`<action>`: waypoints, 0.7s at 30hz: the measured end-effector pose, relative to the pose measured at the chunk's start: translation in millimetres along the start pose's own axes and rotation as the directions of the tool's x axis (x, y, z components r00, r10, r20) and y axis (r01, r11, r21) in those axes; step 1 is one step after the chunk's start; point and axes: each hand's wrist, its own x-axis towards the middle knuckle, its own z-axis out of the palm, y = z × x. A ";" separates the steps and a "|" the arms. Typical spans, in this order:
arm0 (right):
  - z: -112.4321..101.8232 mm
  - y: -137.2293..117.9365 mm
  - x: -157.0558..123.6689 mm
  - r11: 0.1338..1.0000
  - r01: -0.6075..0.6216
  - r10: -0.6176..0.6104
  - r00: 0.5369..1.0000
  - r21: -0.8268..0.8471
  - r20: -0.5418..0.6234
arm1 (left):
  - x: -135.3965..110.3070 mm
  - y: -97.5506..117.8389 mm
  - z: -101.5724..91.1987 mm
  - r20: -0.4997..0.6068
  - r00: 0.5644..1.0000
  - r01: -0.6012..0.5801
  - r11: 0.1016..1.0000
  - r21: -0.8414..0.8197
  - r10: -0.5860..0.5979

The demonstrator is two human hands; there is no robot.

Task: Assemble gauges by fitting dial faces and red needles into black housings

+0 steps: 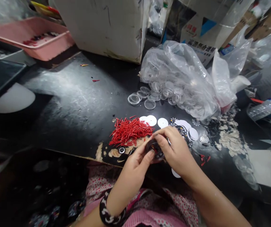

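Observation:
Between my two hands, close to the table's front edge, is a small round black dial piece (pixel 156 150). My left hand (pixel 137 160) grips it from the left, with the thumb on its face. My right hand (pixel 173 148) closes around its upper right side, fingers bent over the rim and partly hiding it. A heap of thin red plastic pointers (pixel 130 130) lies just beyond my left hand. White discs (pixel 163 123) and black printed discs lie behind and beside my right hand. A small black ring with a light centre (pixel 121 150) rests left of my left hand.
Clear round covers (pixel 150 104) spill from a plastic bag (pixel 182 69) at the back. Small pale parts (pixel 231 134) are piled at right, near a few red pieces (pixel 204 160). A pink tray (pixel 43 47) and a large white box (pixel 102 28) stand at the back left.

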 end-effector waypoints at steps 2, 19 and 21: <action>1.5 -1.2 1.2 0.998 -0.066 0.066 0.997 -0.001 0.035 | -5.3 -0.7 2.8 0.034 0.999 -0.025 0.993 0.113 0.021; -12.6 -12.1 -59.7 0.982 -0.187 0.187 0.978 0.010 -0.096 | -42.1 -7.7 26.9 0.156 0.987 -0.023 0.938 0.346 -0.033; -14.8 -11.1 -64.4 0.977 -0.209 0.212 0.975 0.041 -0.075 | -43.3 -10.1 30.5 0.169 0.984 -0.009 0.934 0.358 -0.055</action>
